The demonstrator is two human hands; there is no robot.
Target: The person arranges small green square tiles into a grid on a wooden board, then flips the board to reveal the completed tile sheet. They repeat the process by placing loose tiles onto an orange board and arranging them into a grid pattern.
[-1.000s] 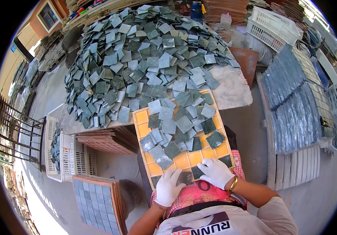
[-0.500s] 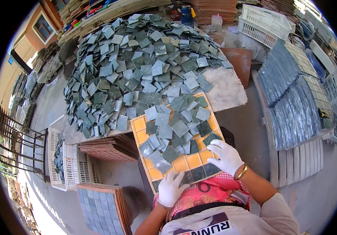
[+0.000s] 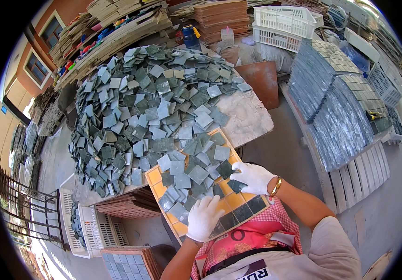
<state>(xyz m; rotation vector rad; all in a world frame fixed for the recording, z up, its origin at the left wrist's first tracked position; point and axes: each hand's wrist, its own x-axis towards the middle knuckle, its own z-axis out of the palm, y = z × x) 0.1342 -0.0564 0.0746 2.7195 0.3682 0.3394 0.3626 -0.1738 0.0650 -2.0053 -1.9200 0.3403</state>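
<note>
A wooden-framed tray with orange square compartments tilts between the piled tiles and my lap. Loose grey-green stone tiles lie heaped on it, and a row of dark tiles fills compartments along its near edge. My right hand, white-gloved, is at the tray's right side, its thumb and fingers curled round a dark tile. My left hand, gloved too, rests over the near left part with fingers apart, touching the heap's edge. What lies under its palm is hidden.
A large mound of tiles covers the table ahead. Wrapped tile stacks stand on a pallet at the right. White crates are at the back; another crate and a tiled stack stand at lower left.
My view has shifted, so the scene sits lower and further left. My right hand has moved up the tray onto a loose dark tile. My left hand has slid slightly inward over the tray.
</note>
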